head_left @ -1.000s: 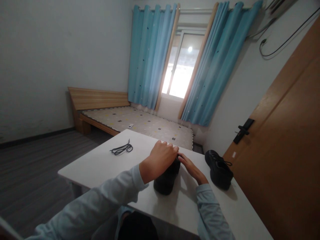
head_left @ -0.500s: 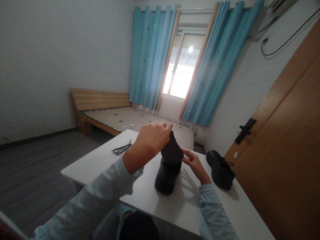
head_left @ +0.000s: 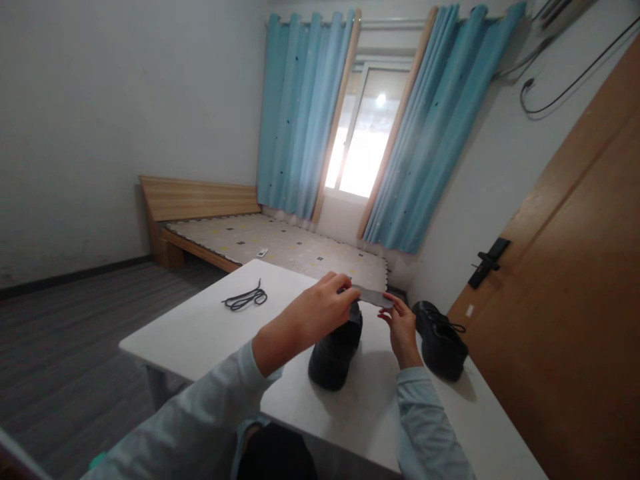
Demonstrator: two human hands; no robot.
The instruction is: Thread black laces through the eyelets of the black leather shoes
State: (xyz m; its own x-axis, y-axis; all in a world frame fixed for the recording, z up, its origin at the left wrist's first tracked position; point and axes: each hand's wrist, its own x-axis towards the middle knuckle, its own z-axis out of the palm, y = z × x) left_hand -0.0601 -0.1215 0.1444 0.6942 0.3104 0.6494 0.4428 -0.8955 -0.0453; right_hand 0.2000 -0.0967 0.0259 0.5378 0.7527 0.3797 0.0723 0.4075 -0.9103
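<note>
A dark grey insole [head_left: 373, 297] is held level, almost edge-on, between my two hands above a black shoe [head_left: 330, 363]. My left hand [head_left: 325, 303] pinches its left end, fingers closed. At the right end, the thumb and fingers of my right hand [head_left: 403, 327] grip it. The shoe stands upright on the white table [head_left: 200, 327], heel toward me; my left hand and the insole hide part of its top. A second black shoe [head_left: 443, 343], with its lace in, rests at the right side of the table.
A loose black shoelace [head_left: 245, 298] lies looped on the table's left part. Beyond the table is a bed [head_left: 295, 243] with a small white object [head_left: 262, 253] on it. A wooden door [head_left: 565, 293] stands to the right, close to the table's edge.
The insole was upright over the shoe and has turned to lie level. My left hand has come down, and my right hand has risen slightly and taken hold of the other end.
</note>
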